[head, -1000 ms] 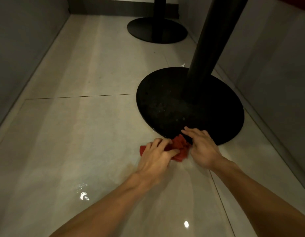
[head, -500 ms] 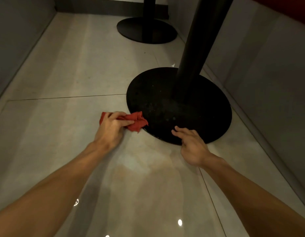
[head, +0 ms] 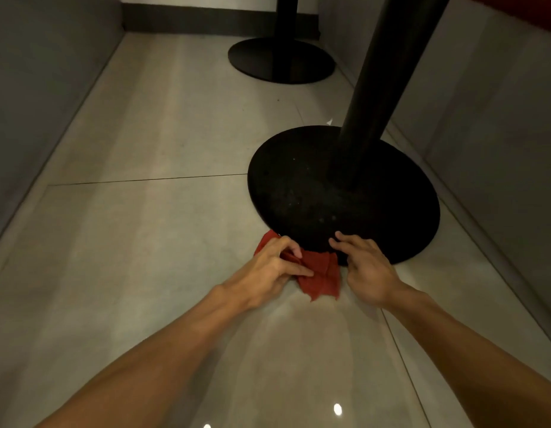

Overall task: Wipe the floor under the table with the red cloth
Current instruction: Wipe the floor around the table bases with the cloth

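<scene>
The pale tiled floor (head: 150,242) fills the view, a narrow lane between grey walls at 9 and 3 o'clock. The nearer round black table base (head: 314,193) sits right of centre, its dark post (head: 385,72) rising toward 1 o'clock. A second base (head: 280,61) stands at 12 o'clock, well apart.

The red cloth (head: 322,274) lies bunched on the floor against the nearer base's rim at about 7 o'clock. One corner pokes out behind the left hand (head: 268,270). The fingers (head: 286,242) of that hand are curled and clamped on the cloth, the thumb pressing into its folds. The right hand (head: 368,270) rests at the rim's 6 o'clock, fingers apart and relaxed on the black edge, holding nothing. Whether its thumb touches the cloth I cannot tell. A small white fleck (head: 329,122) lies at the base's 12 o'clock rim.

The step in hand looks like wiping the seam where base meets tile. To do it well, flatten the wad so more fabric meets the floor. Press it into the rim and follow the curve round toward 9 o'clock. The right hand can brace on the base for balance. The fleck behind the post probably needs a separate reach.
</scene>
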A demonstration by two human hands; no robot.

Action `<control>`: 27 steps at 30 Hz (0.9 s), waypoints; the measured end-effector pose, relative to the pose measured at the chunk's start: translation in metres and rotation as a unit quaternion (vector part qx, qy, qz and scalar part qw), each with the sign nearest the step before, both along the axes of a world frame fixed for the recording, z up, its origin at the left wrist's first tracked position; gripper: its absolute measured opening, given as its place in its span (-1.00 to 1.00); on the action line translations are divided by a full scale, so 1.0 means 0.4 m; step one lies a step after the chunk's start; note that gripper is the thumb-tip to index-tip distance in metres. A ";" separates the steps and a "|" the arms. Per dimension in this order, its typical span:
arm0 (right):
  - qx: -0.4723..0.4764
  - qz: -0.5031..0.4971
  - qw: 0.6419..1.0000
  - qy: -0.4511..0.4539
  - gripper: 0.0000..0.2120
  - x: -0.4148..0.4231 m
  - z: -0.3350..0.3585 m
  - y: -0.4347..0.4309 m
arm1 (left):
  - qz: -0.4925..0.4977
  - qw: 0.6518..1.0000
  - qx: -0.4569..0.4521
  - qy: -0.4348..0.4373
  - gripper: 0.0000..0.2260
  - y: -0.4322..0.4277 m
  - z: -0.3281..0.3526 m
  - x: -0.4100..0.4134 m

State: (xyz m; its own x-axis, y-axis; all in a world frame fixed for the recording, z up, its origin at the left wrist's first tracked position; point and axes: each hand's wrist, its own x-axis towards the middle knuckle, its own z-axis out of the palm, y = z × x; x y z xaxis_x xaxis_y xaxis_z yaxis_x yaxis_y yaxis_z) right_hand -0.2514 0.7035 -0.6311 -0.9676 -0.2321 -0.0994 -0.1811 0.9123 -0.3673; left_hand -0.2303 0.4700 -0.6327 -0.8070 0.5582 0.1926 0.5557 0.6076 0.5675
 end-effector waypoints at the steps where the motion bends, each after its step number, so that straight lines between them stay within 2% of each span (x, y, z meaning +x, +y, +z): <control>1: -0.004 -0.002 1.000 -0.001 -0.44 0.000 0.000 -0.001 | 0.005 1.000 -0.006 -0.005 -0.73 -0.010 -0.005 -0.004; 4: -0.010 -0.008 1.000 -0.002 -0.55 0.006 -0.001 -0.007 | 0.063 0.997 -0.031 0.014 -0.76 -0.065 -0.017 -0.022; 7: -0.003 -0.014 1.000 -0.020 -0.55 0.011 -0.002 -0.010 | 0.127 0.990 -0.046 0.031 -0.76 -0.135 -0.021 -0.028; 15: 0.020 -0.038 0.998 -0.047 -0.53 0.018 0.003 -0.024 | 0.096 0.991 -0.094 -0.011 -0.75 -0.290 -0.001 0.161; 21: 0.028 -0.044 0.995 -0.088 -0.53 0.037 0.046 -0.057 | 0.194 0.975 -0.104 -0.018 -0.74 -0.413 -0.001 0.327; 27: -0.005 -0.015 0.999 -0.043 -0.64 0.122 0.089 -0.086 | 0.273 0.955 -0.115 -0.001 -0.73 -0.373 -0.001 0.267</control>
